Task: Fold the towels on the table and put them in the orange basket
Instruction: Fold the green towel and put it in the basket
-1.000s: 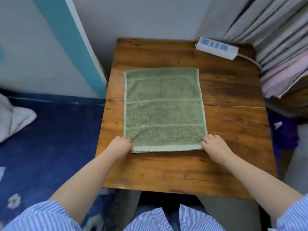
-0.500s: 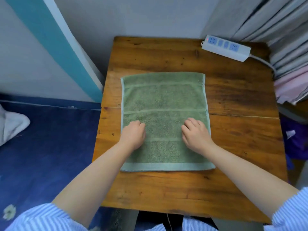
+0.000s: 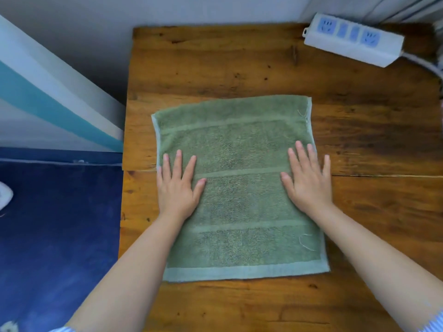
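A green towel lies flat on the wooden table, with pale bands running across it. My left hand presses flat on the towel's left side with fingers straight and spread. My right hand lies flat on the towel's right side, its outer fingers reaching over the towel's edge onto the wood. No orange basket is in view.
A white power strip with blue sockets lies at the table's back right corner, its cable running off to the right. A wall with a teal stripe stands left of the table. Dark blue fabric covers the area to the left.
Both hands moved from the towel's near corners up onto its middle, then slid apart toward the side edges with fingers flattened. The view has drawn closer to the table.
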A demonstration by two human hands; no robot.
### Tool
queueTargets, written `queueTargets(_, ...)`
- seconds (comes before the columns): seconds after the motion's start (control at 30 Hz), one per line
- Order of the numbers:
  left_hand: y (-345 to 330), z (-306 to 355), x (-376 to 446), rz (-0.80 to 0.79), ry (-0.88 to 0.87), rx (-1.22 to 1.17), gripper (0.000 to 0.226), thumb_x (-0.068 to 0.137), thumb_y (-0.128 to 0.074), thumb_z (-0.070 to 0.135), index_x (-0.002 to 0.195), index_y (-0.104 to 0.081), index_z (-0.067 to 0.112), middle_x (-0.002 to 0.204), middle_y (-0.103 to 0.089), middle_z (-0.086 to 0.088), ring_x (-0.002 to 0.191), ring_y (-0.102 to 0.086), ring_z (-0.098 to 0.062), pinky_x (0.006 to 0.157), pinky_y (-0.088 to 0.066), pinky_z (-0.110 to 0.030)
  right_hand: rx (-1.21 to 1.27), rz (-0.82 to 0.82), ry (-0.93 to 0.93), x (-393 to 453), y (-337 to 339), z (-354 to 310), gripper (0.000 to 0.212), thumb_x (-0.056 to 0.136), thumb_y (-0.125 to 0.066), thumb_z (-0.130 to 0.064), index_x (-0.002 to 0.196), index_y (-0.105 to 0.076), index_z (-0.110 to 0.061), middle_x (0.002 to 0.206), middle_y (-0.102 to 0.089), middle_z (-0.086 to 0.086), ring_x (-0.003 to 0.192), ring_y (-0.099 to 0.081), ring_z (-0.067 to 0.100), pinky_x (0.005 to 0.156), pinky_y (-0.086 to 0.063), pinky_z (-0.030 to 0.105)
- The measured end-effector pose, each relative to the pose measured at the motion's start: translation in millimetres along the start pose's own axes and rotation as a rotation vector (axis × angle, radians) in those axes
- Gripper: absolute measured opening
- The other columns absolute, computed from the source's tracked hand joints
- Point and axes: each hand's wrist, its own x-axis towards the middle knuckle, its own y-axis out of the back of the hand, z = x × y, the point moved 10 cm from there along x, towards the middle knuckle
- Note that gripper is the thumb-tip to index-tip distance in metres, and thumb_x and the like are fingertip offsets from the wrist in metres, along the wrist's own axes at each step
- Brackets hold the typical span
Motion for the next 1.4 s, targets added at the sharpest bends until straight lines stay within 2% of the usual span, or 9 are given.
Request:
queueTargets(0.13,20.2,-5.4,17.9,0.057,0.033,0.027,0.063,0.09,-0.023,0.054,0.146,-0.017,0.025,0.157,-0.005,-0.008,0.144,0.007,-0.032,0.114,0.006,-0.046,0.049,0.063,-0.164,18.7,34.6,29.1,0.069,0.085,-0.017,-0.042,0.145,-0.015,-0.008,0.155,-0.006,0.014,0.143,0.002,0.029,0.113,0.005,0.05)
queueTargets(0.3,41.2,53.1,75.8,0.087,-0.189,0.003,0.053,0.096,-0.032,0.04,0.145,-0.023,0.022,0.156,-0.012,-0.005,0.145,0.0,-0.028,0.115,0.0,-0.044,0.128,0.06,0.257,71.6,43.4,-98.7,0.056,0.095,-0.024,-0.035,0.146,-0.012,-0.014,0.156,-0.002,0.005,0.141,0.012,0.017,0.11,0.015,0.036)
queueTargets(0.4,42.3,54.3,97.1,0.087,-0.239,0.052,0.057,0.092,-0.023,0.052,0.144,-0.023,0.029,0.156,-0.014,0.0,0.145,-0.003,-0.025,0.115,-0.001,-0.045,0.018,-0.016,0.38,96.7,27.2,-128.2,0.056,0.097,-0.025,-0.04,0.146,-0.008,-0.021,0.157,0.0,-0.002,0.144,0.007,0.017,0.113,0.012,0.039)
queueTargets(0.5,50.6,33.9,108.4,0.118,-0.237,0.038,0.075,0.077,-0.005,0.062,0.143,-0.027,0.031,0.155,-0.018,0.0,0.145,-0.008,-0.026,0.115,-0.004,-0.042,-0.041,0.038,0.312,119.3,30.4,-95.1,0.058,0.095,-0.02,-0.048,0.146,-0.006,-0.025,0.156,-0.001,-0.005,0.144,0.005,0.016,0.111,0.011,0.036)
queueTargets(0.67,61.7,-10.6,132.1,0.164,-0.08,-0.037,0.067,0.083,-0.016,0.056,0.144,-0.025,0.029,0.156,-0.015,0.0,0.145,-0.006,-0.022,0.115,-0.003,-0.043,-0.023,0.033,0.079,138.2,46.9,-14.2,0.058,0.095,-0.018,-0.045,0.146,-0.007,-0.02,0.156,-0.001,-0.002,0.144,0.004,0.02,0.113,0.006,0.042)
queueTargets(0.83,74.7,-7.4,130.6,0.236,-0.12,-0.093,0.064,0.081,-0.028,0.041,0.137,-0.039,0.013,0.148,-0.032,-0.011,0.138,-0.024,-0.028,0.113,-0.012,-0.045,0.016,0.075,0.142,137.7,79.8,-13.1,0.059,0.08,-0.051,-0.016,0.137,-0.036,-0.008,0.146,-0.033,0.013,0.134,-0.028,0.03,0.111,-0.018,0.048)
queueTargets(1.0,90.7,2.9,130.2,0.171,-0.144,0.072,0.056,0.076,-0.041,0.043,0.123,-0.052,0.014,0.115,-0.057,-0.012,0.111,-0.044,-0.03,0.091,-0.027,-0.039,-0.219,0.008,0.059,138.3,96.4,-24.9,0.032,0.077,-0.054,-0.008,0.109,-0.055,-0.005,0.107,-0.054,0.017,0.108,-0.042,0.033,0.089,-0.033,0.041)
queueTargets(1.13,115.0,17.6,111.5,0.228,-0.192,0.141,0.013,0.082,-0.052,0.025,0.075,-0.049,0.014,0.081,-0.059,-0.007,0.093,-0.05,-0.03,0.081,-0.029,-0.037,-0.193,0.092,0.116,116.1,120.4,-30.5,0.025,0.081,-0.049,-0.004,0.102,-0.062,-0.002,0.106,-0.053,0.018,0.105,-0.041,0.035,0.086,-0.035,0.041)
queueTargets(1.4,113.3,25.5,-2.3,0.245,-0.497,0.061,0.019,0.082,-0.065,0.02,0.086,-0.058,0.002,0.069,-0.065,-0.014,0.063,-0.062,-0.033,0.049,-0.042,-0.032,0.236,0.376,0.267,-8.4,134.0,-13.8,0.017,0.06,-0.054,0.019,0.07,-0.06,0.007,0.072,-0.059,0.024,0.076,-0.052,0.039,0.071,-0.043,0.041)
